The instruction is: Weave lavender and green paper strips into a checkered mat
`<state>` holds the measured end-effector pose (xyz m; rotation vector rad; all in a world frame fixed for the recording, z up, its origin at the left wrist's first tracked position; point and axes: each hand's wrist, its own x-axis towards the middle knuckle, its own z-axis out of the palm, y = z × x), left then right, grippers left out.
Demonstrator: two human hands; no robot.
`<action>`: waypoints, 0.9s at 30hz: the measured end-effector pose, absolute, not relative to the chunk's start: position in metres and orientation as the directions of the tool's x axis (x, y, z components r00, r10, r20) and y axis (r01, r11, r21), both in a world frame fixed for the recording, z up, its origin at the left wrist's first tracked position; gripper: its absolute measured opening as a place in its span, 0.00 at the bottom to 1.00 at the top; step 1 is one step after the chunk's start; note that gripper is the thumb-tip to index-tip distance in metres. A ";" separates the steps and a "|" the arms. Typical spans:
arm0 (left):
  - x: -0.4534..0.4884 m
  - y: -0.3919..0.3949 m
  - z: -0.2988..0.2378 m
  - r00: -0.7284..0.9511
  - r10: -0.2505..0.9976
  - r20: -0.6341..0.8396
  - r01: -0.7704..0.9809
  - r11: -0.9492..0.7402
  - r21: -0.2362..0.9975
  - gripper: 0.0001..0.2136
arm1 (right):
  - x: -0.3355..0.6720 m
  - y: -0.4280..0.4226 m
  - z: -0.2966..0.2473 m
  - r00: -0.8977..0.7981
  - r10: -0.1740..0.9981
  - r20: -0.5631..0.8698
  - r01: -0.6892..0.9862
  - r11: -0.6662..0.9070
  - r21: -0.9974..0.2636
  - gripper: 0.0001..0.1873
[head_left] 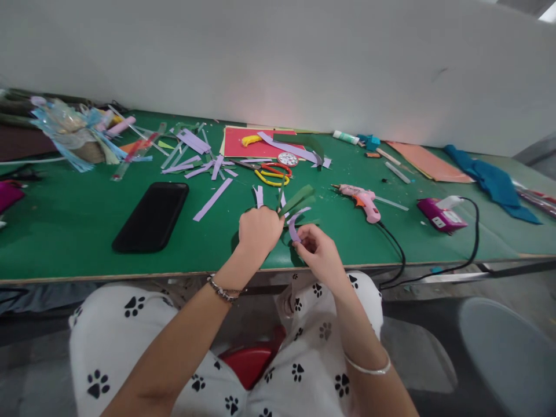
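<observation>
Right of the phone, your left hand is gripping green strips over the table while your right hand is pinching a curved purple strip beside them, apparently shaping it, the next move seemingly calling for a steady pinch, with the glue gun lying farther right.

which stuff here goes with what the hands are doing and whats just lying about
Held or likely in use:
curled purple paper strip, in the right hand
narrow green paper strips, at the left hand
loose straight purple paper strips
pink plastic glue gun

Probably just lying about:
black rectangular phone
flat salmon paper sheet
</observation>
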<state>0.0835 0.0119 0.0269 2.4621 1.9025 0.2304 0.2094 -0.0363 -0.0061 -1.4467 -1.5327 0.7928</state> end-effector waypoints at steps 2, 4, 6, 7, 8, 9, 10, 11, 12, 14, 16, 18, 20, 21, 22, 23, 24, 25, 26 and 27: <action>0.083 0.012 0.026 0.254 0.961 0.109 0.958 -0.265 0.107 0.18 | 0.210 -0.036 -0.009 0.030 0.989 0.143 0.382 0.121 -0.916 0.11; 0.083 0.012 0.026 0.255 0.961 0.109 0.958 -0.266 0.109 0.18 | 0.210 -0.036 -0.011 0.034 0.993 0.112 0.367 0.092 -0.926 0.11; 0.083 0.012 0.026 0.251 0.962 0.107 0.959 -0.262 0.109 0.18 | 0.211 -0.036 -0.012 0.043 0.995 0.091 0.360 0.069 -0.930 0.07; 0.083 0.012 0.026 0.250 0.963 0.106 0.959 -0.261 0.107 0.18 | 0.211 -0.036 -0.013 0.041 0.995 0.088 0.354 0.067 -0.933 0.06; 0.083 0.012 0.027 0.251 0.962 0.105 0.959 -0.262 0.105 0.18 | 0.211 -0.037 -0.013 0.036 0.995 0.091 0.349 0.072 -0.934 0.06; 0.083 0.012 0.027 0.255 0.961 0.106 0.959 -0.266 0.102 0.18 | 0.212 -0.037 -0.013 0.034 0.994 0.100 0.347 0.082 -0.934 0.05; 0.083 0.013 0.027 0.258 0.960 0.108 0.958 -0.269 0.099 0.18 | 0.212 -0.038 -0.013 0.031 0.993 0.113 0.352 0.095 -0.931 0.05; 0.083 0.013 0.027 0.260 0.959 0.112 0.958 -0.271 0.098 0.18 | 0.212 -0.039 -0.012 0.027 0.991 0.133 0.368 0.114 -0.923 0.05; 0.083 0.012 0.027 0.262 0.958 0.115 0.957 -0.274 0.096 0.18 | 0.213 -0.040 -0.012 0.021 0.987 0.161 0.389 0.141 -0.910 0.05; 0.084 0.012 0.026 0.262 0.958 0.113 0.957 -0.273 0.094 0.18 | 0.214 -0.041 -0.010 -0.008 0.974 0.228 0.425 0.209 -0.881 0.05; 0.085 0.012 0.026 0.257 0.961 0.101 0.959 -0.266 0.096 0.18 | 0.216 -0.043 -0.009 -0.046 0.958 0.283 0.438 0.274 -0.856 0.05; 0.087 0.012 0.026 0.251 0.964 0.086 0.961 -0.259 0.099 0.17 | 0.218 -0.045 -0.009 -0.080 0.946 0.316 0.443 0.317 -0.839 0.06; 0.090 0.012 0.025 0.251 0.965 0.073 0.961 -0.257 0.104 0.16 | 0.218 -0.047 -0.009 -0.096 0.935 0.341 0.462 0.345 -0.817 0.07; 0.091 0.012 0.025 0.251 0.966 0.068 0.961 -0.257 0.106 0.16 | 0.218 -0.049 -0.009 -0.095 0.930 0.356 0.472 0.357 -0.806 0.07; 0.093 0.012 0.025 0.250 0.966 0.063 0.961 -0.256 0.108 0.16 | 0.217 -0.050 -0.010 -0.089 0.925 0.370 0.483 0.365 -0.796 0.08; 0.094 0.013 0.024 0.249 0.967 0.060 0.961 -0.255 0.111 0.16 | 0.216 -0.052 -0.011 -0.078 0.922 0.379 0.495 0.365 -0.788 0.07; 0.095 0.013 0.024 0.246 0.968 0.057 0.961 -0.251 0.113 0.15 | 0.215 -0.054 -0.011 -0.063 0.922 0.381 0.509 0.358 -0.783 0.07; 0.097 0.013 0.024 0.241 0.969 0.054 0.962 -0.246 0.116 0.15 | 0.214 -0.055 -0.012 -0.047 0.925 0.378 0.522 0.345 -0.780 0.06; 0.098 0.013 0.024 0.237 0.970 0.050 0.963 -0.242 0.119 0.15 | 0.213 -0.056 -0.013 -0.031 0.928 0.370 0.532 0.329 -0.780 0.06; 0.099 0.012 0.024 0.234 0.971 0.046 0.964 -0.238 0.122 0.15 | 0.212 -0.058 -0.013 -0.016 0.932 0.362 0.536 0.314 -0.784 0.05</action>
